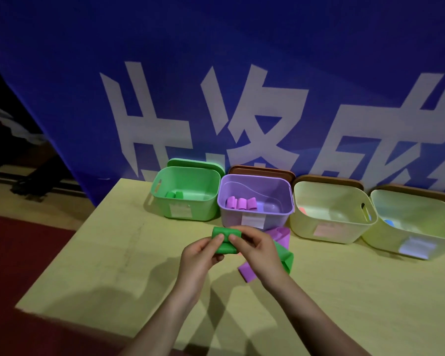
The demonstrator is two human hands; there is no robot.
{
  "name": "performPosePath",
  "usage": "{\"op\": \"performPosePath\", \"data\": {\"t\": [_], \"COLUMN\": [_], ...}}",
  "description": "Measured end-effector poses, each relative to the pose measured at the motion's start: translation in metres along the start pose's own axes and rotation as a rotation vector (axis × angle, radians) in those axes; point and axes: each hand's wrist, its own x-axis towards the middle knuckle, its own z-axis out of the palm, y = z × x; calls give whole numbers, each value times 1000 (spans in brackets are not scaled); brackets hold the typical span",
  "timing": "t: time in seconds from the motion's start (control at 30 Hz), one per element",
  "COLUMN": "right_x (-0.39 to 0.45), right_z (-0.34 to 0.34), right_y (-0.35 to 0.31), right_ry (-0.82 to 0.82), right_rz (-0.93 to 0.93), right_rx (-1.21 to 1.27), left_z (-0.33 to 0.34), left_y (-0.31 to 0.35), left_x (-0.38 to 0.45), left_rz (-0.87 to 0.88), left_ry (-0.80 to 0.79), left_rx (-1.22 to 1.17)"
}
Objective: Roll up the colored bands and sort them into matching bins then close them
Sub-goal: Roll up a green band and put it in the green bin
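- Gripping a green band point(225, 243) at the centre of the frame, the left hand point(201, 255) and right hand point(257, 249) meet just above the pale wooden table point(113, 253).
- Left hand: fingers curled under the rolled part of the band, thumb pressed on top of it.
- Right hand: thumb and fingers pinch the roll from its right side; the unrolled tail of the band trails out to the right, beyond this hand, ending in a loop near the table.
- A purple band point(275, 250) lies flat on the table under and behind the green tail, just below the purple bin.
- Four open bins stand in a row along the far edge of the table, in the middle band of the frame.
- The green bin point(185, 191), leftmost, holds rolled green bands point(174, 194) on its floor; its green lid point(195, 164) leans behind it.
- The purple bin point(254, 201), touching the green one on its right, holds three rolled purple bands point(241, 203); a brown lid point(261, 171) stands behind it.
- Two cream bins follow to the right: the nearer cream bin point(332, 214) shows a bit of red inside, the far-right cream bin point(416, 227) a bit of blue; what these bits are cannot be told.
- A blue banner point(216, 60) with large white characters fills the upper frame behind the bins.
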Motion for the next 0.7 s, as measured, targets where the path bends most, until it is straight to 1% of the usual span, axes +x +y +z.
{"op": "performPosePath", "data": {"t": [0.13, 0.27, 0.5, 0.63, 0.7], "right_x": [-5, -11, -16, -18, -17], "right_z": [6, 7, -7, -8, -6], "right_y": [-3, -2, 10, 15, 17], "right_ry": [28, 48, 32, 118, 157], "right_rz": [-6, -3, 71, 27, 2], "right_rx": [51, 45, 7, -71, -108], "left_z": [-2, -2, 3, 9, 11], "left_y": [2, -1, -8, -8, -9], "left_x": [-3, -4, 3, 5, 6], "left_rz": [-8, -22, 24, 34, 44], "left_ry": [36, 57, 74, 112, 99], "left_rx": [-19, 2, 327, 391, 389]}}
